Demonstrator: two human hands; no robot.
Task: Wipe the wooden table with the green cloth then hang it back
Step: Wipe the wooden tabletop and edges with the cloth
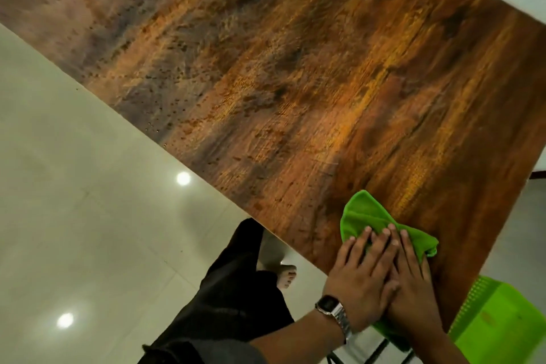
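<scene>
I see a green plastic chair (499, 325) tucked just beside the near corner of the wooden surface (295, 83), where my left hand (362, 281) overlaps my right hand (413, 284), fingers flat, pressing the green cloth (366, 213) near the edge, bare wood stretching beyond.

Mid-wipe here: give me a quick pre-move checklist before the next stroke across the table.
1. Green cloth lies on the wooden table: ok.
2. Both hands on the cloth: left hand overlaps right hand, fingers straight and pressing: ok.
3. Stroke path ahead free of objects: ok.
4. Droplets or specks over the far left part of the tabletop, surface not yet clean: not ok.
5. Cloth's near end hangs past the table's near edge, bunched under the palms: not ok.
6. Hanging spot for the cloth: cannot tell, not in view.
</scene>
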